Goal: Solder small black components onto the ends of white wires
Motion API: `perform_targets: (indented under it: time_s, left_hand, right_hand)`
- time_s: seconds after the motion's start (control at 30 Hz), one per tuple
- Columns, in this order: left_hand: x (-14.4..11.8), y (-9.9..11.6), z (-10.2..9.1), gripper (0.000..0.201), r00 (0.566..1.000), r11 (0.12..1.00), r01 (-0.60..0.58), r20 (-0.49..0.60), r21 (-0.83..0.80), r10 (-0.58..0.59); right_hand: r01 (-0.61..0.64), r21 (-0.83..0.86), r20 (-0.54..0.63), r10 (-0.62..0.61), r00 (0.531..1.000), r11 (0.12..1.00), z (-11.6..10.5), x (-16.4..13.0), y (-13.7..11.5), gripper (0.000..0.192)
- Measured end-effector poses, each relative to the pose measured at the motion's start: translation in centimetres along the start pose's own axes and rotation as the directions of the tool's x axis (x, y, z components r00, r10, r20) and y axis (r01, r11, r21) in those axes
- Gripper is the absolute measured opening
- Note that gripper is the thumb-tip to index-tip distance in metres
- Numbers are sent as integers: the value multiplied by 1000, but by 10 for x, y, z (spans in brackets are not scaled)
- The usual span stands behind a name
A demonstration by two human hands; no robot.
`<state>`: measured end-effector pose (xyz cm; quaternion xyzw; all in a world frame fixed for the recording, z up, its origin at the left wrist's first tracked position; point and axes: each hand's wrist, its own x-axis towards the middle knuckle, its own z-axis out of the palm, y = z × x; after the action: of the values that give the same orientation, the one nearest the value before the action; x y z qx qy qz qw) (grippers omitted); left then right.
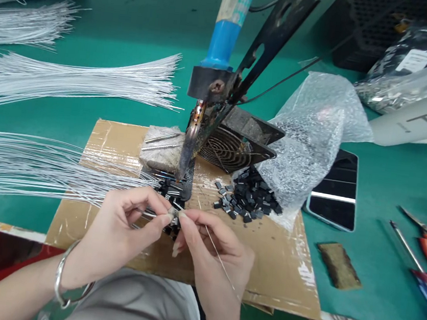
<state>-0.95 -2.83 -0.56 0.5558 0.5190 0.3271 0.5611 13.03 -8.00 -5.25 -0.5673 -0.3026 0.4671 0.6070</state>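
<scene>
Left hand [121, 221] and right hand [208, 241] each grip-pinch a tiny part [172, 212], mostly hidden by fingertips.

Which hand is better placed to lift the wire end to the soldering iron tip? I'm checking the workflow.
Probably the right hand: it pinches the thin wire, and the soldering iron tip sits just above. The left hand grips the small component.
</scene>
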Motion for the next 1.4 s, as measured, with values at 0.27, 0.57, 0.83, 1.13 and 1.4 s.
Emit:
perform_targets:
  time_s: [0.27,0.57,0.83,1.13,1.4]
  left_hand:
    - [-1,-1,2,14,1000,1000,1,-12,9,-1]
    - [5,-1,5,12,998,997,3,-65,73,2]
    - [10,-5,3,12,996,990,46,-85,130,-35]
    - [13,0,1,11,994,988,52,-100,147,-37]
    - [21,2,1,10,991,988,39,-130,151,-19]
  right_hand:
    - [49,-87,5,-49,999,995,-1,-2,1,14]
    - [157,-349,99,-130,986,924,-17,-8,-10,32]
    - [206,-424,144,-159,977,882,-21,-4,-18,28]
    - [184,-288,98,-163,982,940,-7,-6,-22,20]
    - [155,-185,166,-125,978,970,-12,10,-19,20]
